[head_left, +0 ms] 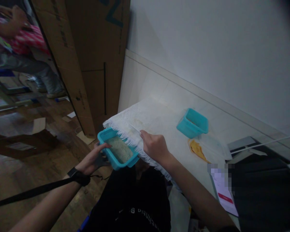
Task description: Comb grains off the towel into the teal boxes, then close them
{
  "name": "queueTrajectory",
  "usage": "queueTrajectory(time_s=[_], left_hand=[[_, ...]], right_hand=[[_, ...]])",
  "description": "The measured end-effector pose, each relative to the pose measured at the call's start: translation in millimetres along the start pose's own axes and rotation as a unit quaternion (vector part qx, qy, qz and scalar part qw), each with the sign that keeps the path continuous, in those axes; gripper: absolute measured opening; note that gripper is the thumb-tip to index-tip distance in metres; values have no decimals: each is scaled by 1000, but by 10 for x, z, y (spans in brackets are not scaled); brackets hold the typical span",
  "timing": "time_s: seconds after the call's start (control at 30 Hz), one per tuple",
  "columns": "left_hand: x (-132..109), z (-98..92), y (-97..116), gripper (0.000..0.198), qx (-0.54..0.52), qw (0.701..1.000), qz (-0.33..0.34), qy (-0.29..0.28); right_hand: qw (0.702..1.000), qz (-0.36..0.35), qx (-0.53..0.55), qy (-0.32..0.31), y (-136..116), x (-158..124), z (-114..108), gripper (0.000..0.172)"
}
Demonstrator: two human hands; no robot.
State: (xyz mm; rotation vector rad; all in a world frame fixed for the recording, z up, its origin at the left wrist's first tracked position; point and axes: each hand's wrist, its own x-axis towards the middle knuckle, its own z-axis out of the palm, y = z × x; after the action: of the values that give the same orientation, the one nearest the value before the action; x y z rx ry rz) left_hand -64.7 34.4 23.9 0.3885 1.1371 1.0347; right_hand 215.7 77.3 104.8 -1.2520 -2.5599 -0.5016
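My left hand [96, 160] grips the near left side of a teal plastic container [116, 163], thumb over the rim. Pale grains that look like rice [120, 149] fill its lower part. It is held beside the table edge, partly under the fringe of a white cloth [149, 112]. Over that cloth my right hand [154, 145] is closed in a pinch on a thin white stick [134, 127], whose far end lies low against the fabric. Farther right on the table stands a second teal container [192, 124], with some brownish contents at its bottom.
Right of the cloth lie a crumpled yellow-orange piece [198, 150], a clear plastic bag [215, 145], a phone [223, 193] and a black bag or case [261, 190]. A tall cardboard box [99, 48] stands at the table's left end. A seated person [21, 48] is at the far left.
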Motion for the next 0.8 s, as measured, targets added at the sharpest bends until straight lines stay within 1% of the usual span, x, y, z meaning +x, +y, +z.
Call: queueTrajectory(time_s=[0.17,0.23,0.3,0.37,0.43,0.5,0.57,0.6,0.7,0.8], left_hand=[[-17,-44,73,63,6,1000,4,6],[-29,-51,82,61,9,1000,3,8],[-36,-53,82,58,8,1000,6,5],[-42,-46,81,57,8,1000,14,8],[-49,-27,87,59,8,1000,15,18],[-62,1,102,63,9,1000,7,27],[-82,26,123,65,9,1000,-3,27],[-93,34,134,66,10,1000,-6,27],[-115,27,145,66,12,999,-10,28],[-90,-21,101,65,16,1000,-10,24]], right_hand=[[992,-99,32,69,-288,-265,-100,37],[988,-119,47,89,-353,-333,-150,38],[988,-113,51,92,-358,-303,-169,38],[993,-80,42,75,-314,-165,-145,37],[998,-32,27,36,-254,35,-88,36],[1000,-3,18,-9,-221,214,-24,35],[999,-6,18,-38,-242,297,21,33],[999,-16,21,-40,-274,292,31,32],[997,-65,43,-8,-408,118,11,30],[990,-98,82,52,-453,-178,-85,31]])
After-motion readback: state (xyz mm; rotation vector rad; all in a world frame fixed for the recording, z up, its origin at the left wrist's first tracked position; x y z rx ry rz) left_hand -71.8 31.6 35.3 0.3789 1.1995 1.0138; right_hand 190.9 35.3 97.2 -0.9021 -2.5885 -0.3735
